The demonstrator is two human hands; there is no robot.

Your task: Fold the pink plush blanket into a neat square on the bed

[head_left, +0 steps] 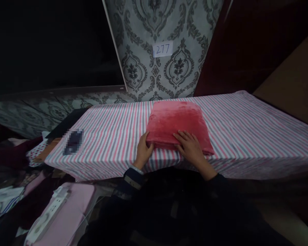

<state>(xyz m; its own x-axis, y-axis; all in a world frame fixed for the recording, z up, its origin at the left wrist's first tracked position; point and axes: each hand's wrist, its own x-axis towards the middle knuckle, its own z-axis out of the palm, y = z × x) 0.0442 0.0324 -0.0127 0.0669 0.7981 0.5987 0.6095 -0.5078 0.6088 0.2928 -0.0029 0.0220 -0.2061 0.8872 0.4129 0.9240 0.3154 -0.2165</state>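
A folded red plush blanket (178, 118) lies flat on a striped cloth of pink, grey and white (118, 133). At its front left corner, my left hand (143, 150) grips the edge, with the fingers along the left side and the thumb at the front. My right hand (191, 147) rests on top of the blanket near the front edge, its fingers stretched out and slightly apart. The folded layers show along the front edge between my hands.
A pixelated dark object (73, 141) sits on the cloth's left end. A large dark screen (53, 44) hangs at the back left. Below left, a white power strip (48, 215) lies on a pink surface (79, 196). A brown panel (292, 75) stands at the right.
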